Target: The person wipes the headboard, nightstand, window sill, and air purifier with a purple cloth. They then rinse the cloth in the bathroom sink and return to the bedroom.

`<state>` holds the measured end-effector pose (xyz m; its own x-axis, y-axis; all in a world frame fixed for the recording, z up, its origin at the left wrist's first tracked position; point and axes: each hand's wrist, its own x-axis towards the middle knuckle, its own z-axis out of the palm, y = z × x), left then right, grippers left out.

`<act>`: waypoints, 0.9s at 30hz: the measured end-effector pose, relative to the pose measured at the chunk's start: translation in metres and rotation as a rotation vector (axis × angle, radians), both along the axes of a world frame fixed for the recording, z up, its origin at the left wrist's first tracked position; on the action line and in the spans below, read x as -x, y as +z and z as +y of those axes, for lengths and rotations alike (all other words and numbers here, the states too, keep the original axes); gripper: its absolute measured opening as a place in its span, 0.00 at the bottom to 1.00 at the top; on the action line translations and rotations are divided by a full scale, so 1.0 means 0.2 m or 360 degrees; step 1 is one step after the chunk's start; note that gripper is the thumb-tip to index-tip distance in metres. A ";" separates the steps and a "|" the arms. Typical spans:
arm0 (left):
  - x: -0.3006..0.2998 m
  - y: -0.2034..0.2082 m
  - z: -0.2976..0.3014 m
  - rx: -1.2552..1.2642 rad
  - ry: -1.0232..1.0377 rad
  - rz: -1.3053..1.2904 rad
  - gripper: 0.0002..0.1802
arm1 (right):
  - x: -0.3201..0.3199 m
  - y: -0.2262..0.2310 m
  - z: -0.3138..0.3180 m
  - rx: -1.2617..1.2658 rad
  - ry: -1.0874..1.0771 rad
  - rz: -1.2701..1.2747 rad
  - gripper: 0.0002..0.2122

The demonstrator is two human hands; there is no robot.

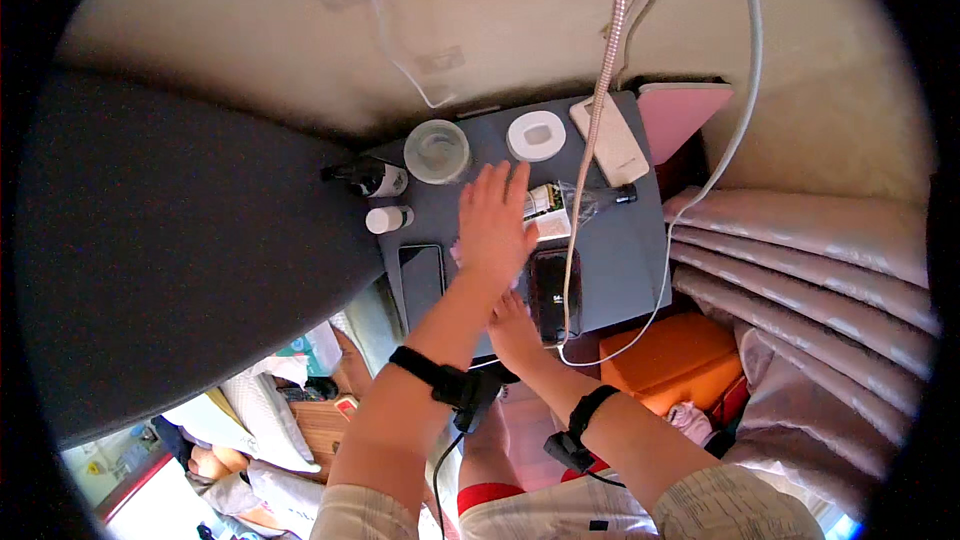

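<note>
Head view: reaching over grey tabletop with bare left hand, slightly parted at the fingers, beside mostly hidden pale-purple material. Cannot tell finger state of bare right hand, near black rectangular case.

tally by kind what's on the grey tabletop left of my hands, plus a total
Bottles: 2 (dark bottle with a white label; small white bottle)
Clear round plastic tub: 1
Black rectangular phone: 1
Total: 4
Not counted: a pale purple thing, mostly hidden by the left hand.
</note>
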<state>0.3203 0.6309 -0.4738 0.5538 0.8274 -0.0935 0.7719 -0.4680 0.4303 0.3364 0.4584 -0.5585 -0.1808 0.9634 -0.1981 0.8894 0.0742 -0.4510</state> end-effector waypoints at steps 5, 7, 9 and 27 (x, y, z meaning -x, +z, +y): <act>-0.10 -0.12 -0.09 0.0208 0.0045 0.0304 0.52 | 0.00 -0.04 -0.06 0.0045 -0.0133 0.0300 0.21; -0.08 -0.14 -0.09 0.0438 0.0036 0.0333 0.51 | 0.00 -0.04 -0.07 0.0018 -0.0126 0.0225 0.19; -0.02 -0.12 -0.14 0.0349 0.0078 0.0115 0.51 | -0.01 -0.03 -0.07 0.0084 -0.0151 0.0258 0.19; 1.07 0.17 -1.42 0.0410 0.1619 -0.0135 0.50 | -0.01 -0.05 0.57 -0.0135 -0.0570 -0.0175 0.28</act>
